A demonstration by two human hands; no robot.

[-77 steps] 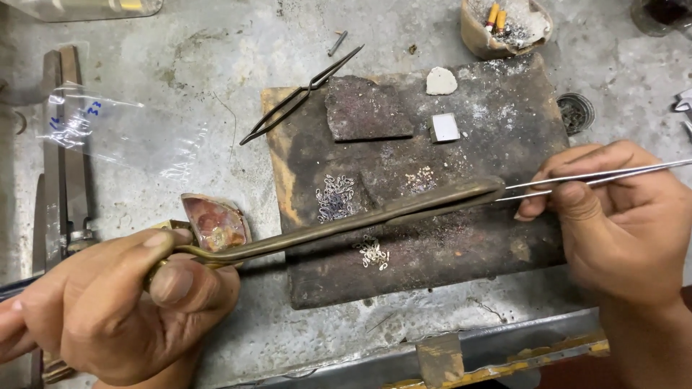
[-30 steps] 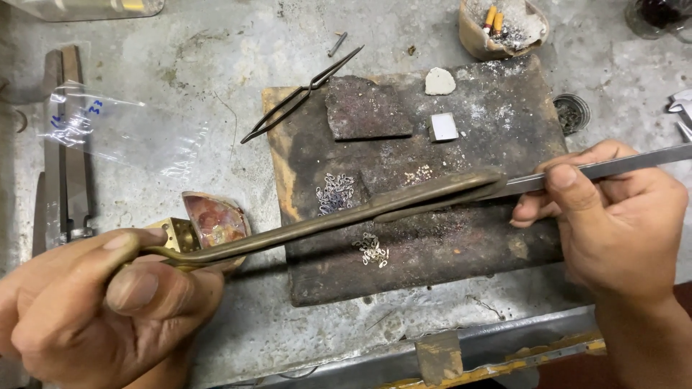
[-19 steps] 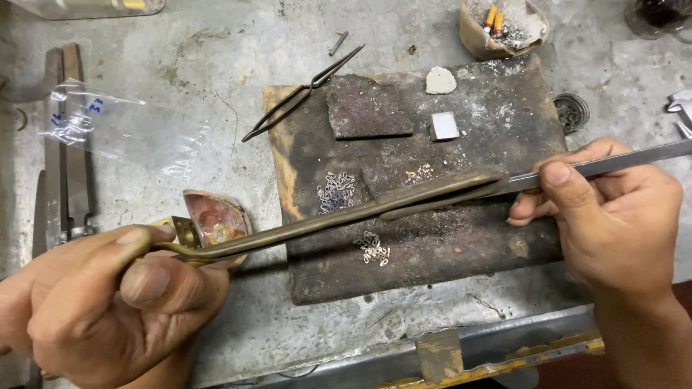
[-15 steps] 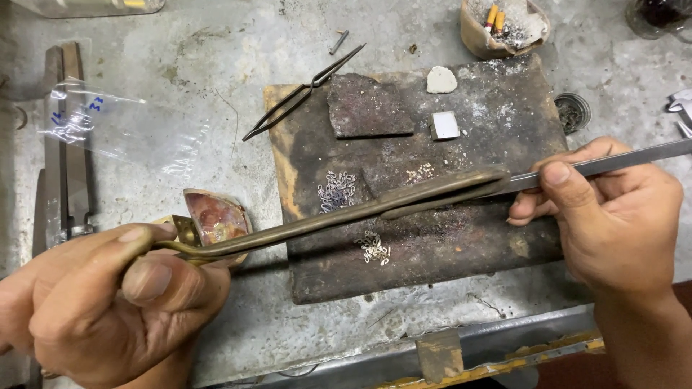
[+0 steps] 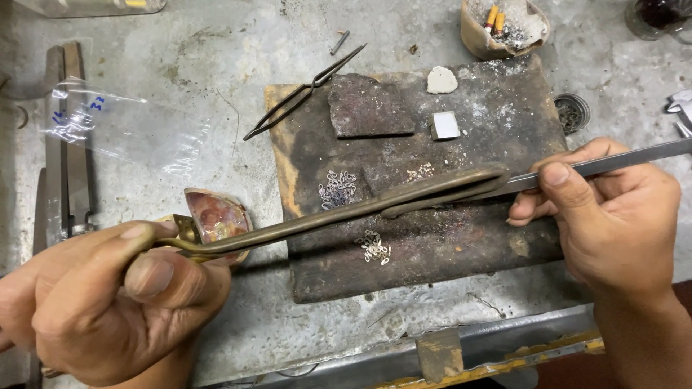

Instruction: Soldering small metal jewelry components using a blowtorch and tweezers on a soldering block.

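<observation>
Left hand point(image 5: 108, 302) clenched on long brass blowpipe point(image 5: 346, 209), slanting up-right above charred soldering block point(image 5: 432, 245); right hand point(image 5: 613, 216) pinching slim steel tweezers point(image 5: 620, 160), tips meeting pipe's looped far end.

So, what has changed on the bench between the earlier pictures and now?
The right hand shifted its grip on the steel tweezers: first they pointed about level, tips beside the brass torch's end; now they slant up to the right and the tips are hidden behind the brass torch. The left hand keeps hold of the torch. The dark board, small chain links and black tweezers stayed put.
</observation>
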